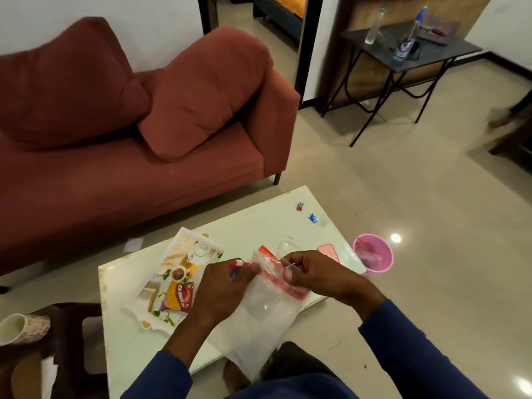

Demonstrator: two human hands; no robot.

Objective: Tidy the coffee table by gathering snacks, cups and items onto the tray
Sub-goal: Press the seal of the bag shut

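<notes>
A clear plastic zip bag point(264, 315) with a red seal strip hangs over the near edge of the white coffee table point(259, 223). My left hand point(221, 289) pinches its top left corner and my right hand point(313, 272) pinches the top right. A printed white tray point(184, 240) lies on the table to the left and holds an orange snack packet point(177, 296). Two small wrapped candies point(300, 206) point(313, 218) lie near the table's far corner. A clear glass point(286, 246) and a pink flat item point(329, 251) sit just behind my right hand.
A pink bin point(374, 251) stands on the floor at the table's right edge. A red sofa point(129, 139) runs along the left behind the table. A brown stool point(57, 341) with a patterned cup point(23, 328) is at the near left. A dark side table point(408, 53) with bottles stands far right.
</notes>
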